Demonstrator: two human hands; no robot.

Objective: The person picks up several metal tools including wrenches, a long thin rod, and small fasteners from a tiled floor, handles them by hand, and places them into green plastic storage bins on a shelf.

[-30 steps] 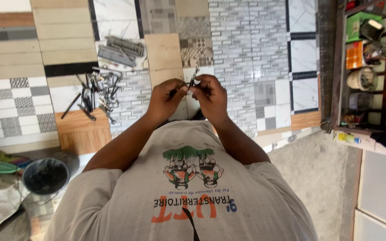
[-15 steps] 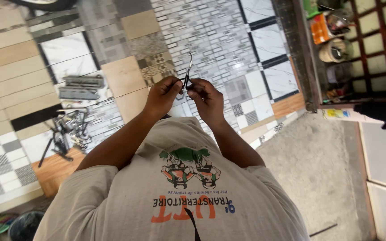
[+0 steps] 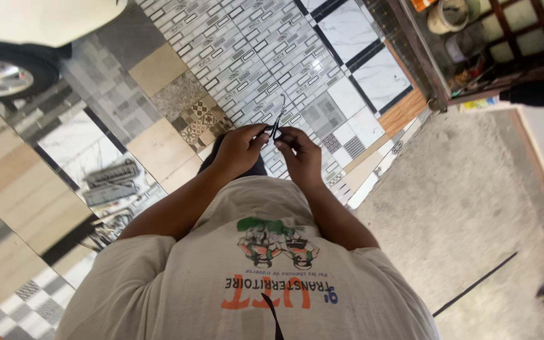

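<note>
Both my hands are raised in front of my chest over a patterned tile floor. My left hand (image 3: pixel 237 150) and my right hand (image 3: pixel 298 154) pinch a small thin metal tool (image 3: pixel 276 123) between their fingertips. Its dark body lies between my fingers and a slim hooked metal end sticks up above them. What kind of tool it is I cannot tell. My grey printed shirt (image 3: pixel 253 277) fills the lower part of the view.
Grey socket trays (image 3: pixel 111 182) and loose metal tools (image 3: pixel 111 223) lie on the tiles at the left. A car wheel (image 3: pixel 4 75) shows at the top left. A shelf with jars (image 3: pixel 467 31) stands at the top right, beside a concrete floor (image 3: pixel 473 208).
My head has turned, so the floor and the tool pile have slid left and rotated and the car wheel has come into view. Both hands keep the same hold on the small tool.
</note>
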